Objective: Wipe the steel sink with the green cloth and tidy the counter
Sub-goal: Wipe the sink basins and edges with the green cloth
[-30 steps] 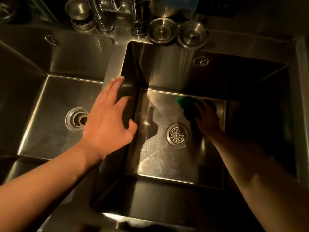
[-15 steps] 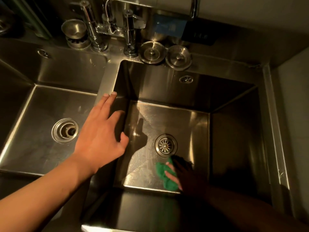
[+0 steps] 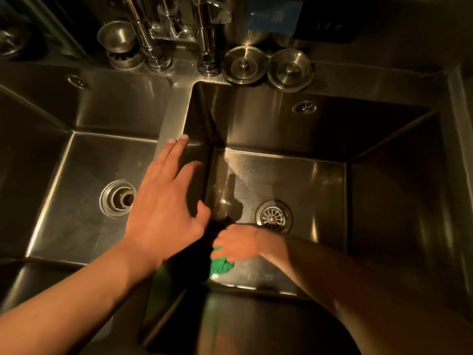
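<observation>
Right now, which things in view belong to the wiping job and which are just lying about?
In the job: green cloth, right hand pressing it, right sink basin, left hand on the divider.
Lying about: flat drain stopper, domed drain stopper, strainer cup, taps, left sink basin.

Right hand (image 3: 240,244) presses green cloth (image 3: 221,266) in sink (image 3: 258,119)

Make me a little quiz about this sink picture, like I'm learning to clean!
1. True or false: the left hand holds the green cloth.
2. Which side is the cloth in? A: left. B: right.
3. How many round steel lids sit on the ledge at the back?
Key: 1 false, the right hand is on it; 2 B, the right basin; 3 two.
</observation>
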A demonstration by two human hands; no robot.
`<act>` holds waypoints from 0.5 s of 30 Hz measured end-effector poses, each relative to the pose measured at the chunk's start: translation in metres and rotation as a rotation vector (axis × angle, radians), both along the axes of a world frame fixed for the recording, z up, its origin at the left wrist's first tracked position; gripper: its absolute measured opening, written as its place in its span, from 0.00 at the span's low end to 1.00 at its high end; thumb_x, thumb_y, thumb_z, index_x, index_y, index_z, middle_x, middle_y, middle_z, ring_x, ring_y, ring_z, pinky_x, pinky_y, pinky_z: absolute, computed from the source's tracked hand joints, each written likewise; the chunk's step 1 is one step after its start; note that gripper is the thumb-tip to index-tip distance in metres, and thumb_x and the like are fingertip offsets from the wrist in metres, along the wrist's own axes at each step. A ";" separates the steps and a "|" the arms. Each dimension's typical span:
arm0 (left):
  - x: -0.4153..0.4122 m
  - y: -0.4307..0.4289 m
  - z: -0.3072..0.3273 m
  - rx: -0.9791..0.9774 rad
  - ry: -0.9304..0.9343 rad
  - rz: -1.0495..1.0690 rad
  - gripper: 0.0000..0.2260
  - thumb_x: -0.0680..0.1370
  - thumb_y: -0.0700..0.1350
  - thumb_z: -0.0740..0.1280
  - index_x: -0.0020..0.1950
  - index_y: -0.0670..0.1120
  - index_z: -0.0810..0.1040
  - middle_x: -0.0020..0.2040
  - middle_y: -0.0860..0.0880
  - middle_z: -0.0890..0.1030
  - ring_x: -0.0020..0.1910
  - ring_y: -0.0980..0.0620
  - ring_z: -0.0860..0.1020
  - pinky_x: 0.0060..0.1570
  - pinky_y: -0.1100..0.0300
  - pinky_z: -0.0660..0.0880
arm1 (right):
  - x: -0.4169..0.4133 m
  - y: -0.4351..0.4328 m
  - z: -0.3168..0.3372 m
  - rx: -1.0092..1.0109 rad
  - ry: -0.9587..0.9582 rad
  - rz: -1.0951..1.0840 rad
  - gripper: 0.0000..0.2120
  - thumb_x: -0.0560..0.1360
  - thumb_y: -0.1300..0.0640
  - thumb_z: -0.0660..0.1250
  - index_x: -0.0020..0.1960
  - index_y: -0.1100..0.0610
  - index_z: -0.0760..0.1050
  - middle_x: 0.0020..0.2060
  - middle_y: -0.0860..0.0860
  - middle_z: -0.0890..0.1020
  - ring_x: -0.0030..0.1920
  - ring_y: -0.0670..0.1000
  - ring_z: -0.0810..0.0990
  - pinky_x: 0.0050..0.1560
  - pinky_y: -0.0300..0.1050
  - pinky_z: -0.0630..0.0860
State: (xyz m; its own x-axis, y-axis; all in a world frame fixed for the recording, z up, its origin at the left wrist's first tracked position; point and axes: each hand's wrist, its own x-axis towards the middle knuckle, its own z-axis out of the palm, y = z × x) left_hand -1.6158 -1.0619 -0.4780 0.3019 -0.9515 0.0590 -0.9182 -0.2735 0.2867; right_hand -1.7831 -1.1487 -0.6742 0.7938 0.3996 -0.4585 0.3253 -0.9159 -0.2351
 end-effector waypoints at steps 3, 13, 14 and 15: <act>0.001 0.000 0.000 -0.003 0.004 -0.002 0.30 0.70 0.55 0.65 0.71 0.45 0.75 0.84 0.46 0.55 0.84 0.49 0.50 0.81 0.47 0.57 | 0.018 -0.035 0.000 0.170 -0.011 -0.309 0.19 0.81 0.56 0.65 0.72 0.54 0.73 0.67 0.51 0.77 0.66 0.49 0.73 0.72 0.45 0.67; 0.001 0.001 0.000 0.004 -0.012 -0.014 0.29 0.71 0.56 0.65 0.70 0.46 0.76 0.84 0.47 0.54 0.84 0.49 0.50 0.80 0.46 0.59 | -0.060 -0.147 -0.006 -0.123 -0.153 -1.243 0.27 0.83 0.54 0.58 0.81 0.50 0.58 0.81 0.54 0.54 0.81 0.57 0.50 0.80 0.52 0.47; 0.002 0.001 -0.001 0.007 -0.018 -0.014 0.29 0.71 0.56 0.65 0.70 0.46 0.75 0.84 0.47 0.54 0.84 0.49 0.49 0.80 0.46 0.58 | -0.087 -0.146 -0.012 -0.130 -0.156 -1.375 0.26 0.83 0.54 0.58 0.81 0.51 0.59 0.81 0.55 0.56 0.81 0.58 0.51 0.79 0.54 0.49; 0.002 0.001 -0.003 0.008 -0.023 -0.015 0.29 0.71 0.56 0.65 0.70 0.46 0.75 0.84 0.46 0.54 0.84 0.49 0.49 0.80 0.47 0.58 | -0.114 -0.144 -0.015 -0.151 -0.139 -1.497 0.26 0.84 0.54 0.57 0.81 0.52 0.59 0.80 0.56 0.57 0.80 0.59 0.52 0.79 0.57 0.51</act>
State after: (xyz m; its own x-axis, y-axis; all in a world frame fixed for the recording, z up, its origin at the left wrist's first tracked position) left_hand -1.6137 -1.0609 -0.4806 0.2865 -0.9563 0.0582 -0.9285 -0.2622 0.2629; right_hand -1.8971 -1.2929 -0.6892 0.4531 -0.8359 -0.3097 -0.8914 -0.4248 -0.1578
